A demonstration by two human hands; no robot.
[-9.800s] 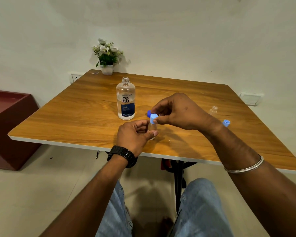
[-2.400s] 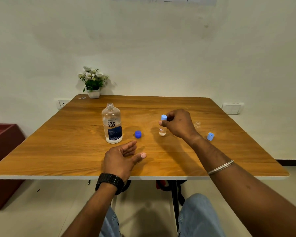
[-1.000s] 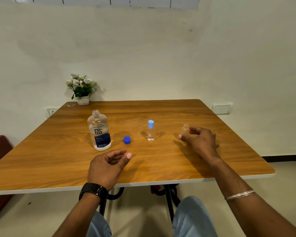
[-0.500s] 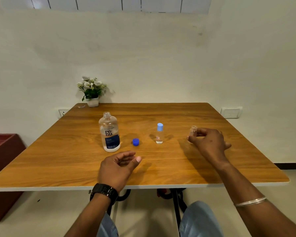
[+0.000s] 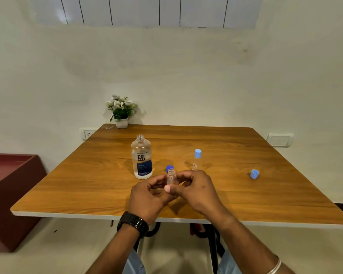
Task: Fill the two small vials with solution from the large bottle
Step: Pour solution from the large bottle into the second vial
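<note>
An uncapped clear vial (image 5: 171, 176) stands upright between both hands over the table's near middle. My left hand (image 5: 149, 196) and my right hand (image 5: 198, 189) both pinch it with curled fingers. The large bottle (image 5: 141, 158), open at the top with a dark blue label, stands on the table just behind and left of my hands. Its dark blue cap (image 5: 169, 168) lies behind the held vial. The other vial (image 5: 197, 160), closed with a light blue cap, stands behind my right hand. A loose light blue cap (image 5: 254, 174) lies to the right.
The wooden table (image 5: 87, 184) has a white edge. A small potted plant (image 5: 121, 111) stands at its far left corner against the wall. A dark red cabinet (image 5: 10, 192) sits on the floor to the left.
My right hand carried the uncapped vial from the right side to the near middle of the table. My left hand rose from the table and took hold of the vial too.
</note>
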